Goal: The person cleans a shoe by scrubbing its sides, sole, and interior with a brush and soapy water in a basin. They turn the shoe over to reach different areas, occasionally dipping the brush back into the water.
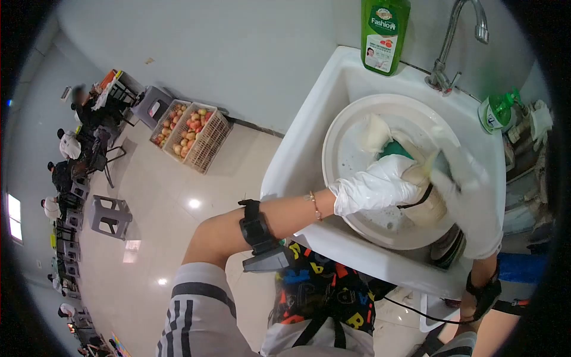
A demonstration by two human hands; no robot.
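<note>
My left hand (380, 184), in a white glove, is wrapped round a cream-coloured shoe (428, 211) with a dark band and a green part. The shoe lies in a round white basin (334, 172) with sudsy water, and a pale flap of it sticks up beyond my fingers. My right hand (473, 208), also gloved in white, is smeared by motion at the shoe's right side. Its fingers, and anything in them, cannot be made out.
The basin stands in a white sink (279, 172), beside a dark striped shoe (447, 247). Behind are a green bottle (383, 35), a tap (440, 71) and a green-topped pump bottle (498, 112). Fruit crates (193, 140) and a grey stool (111, 218) stand left; people sit farther off.
</note>
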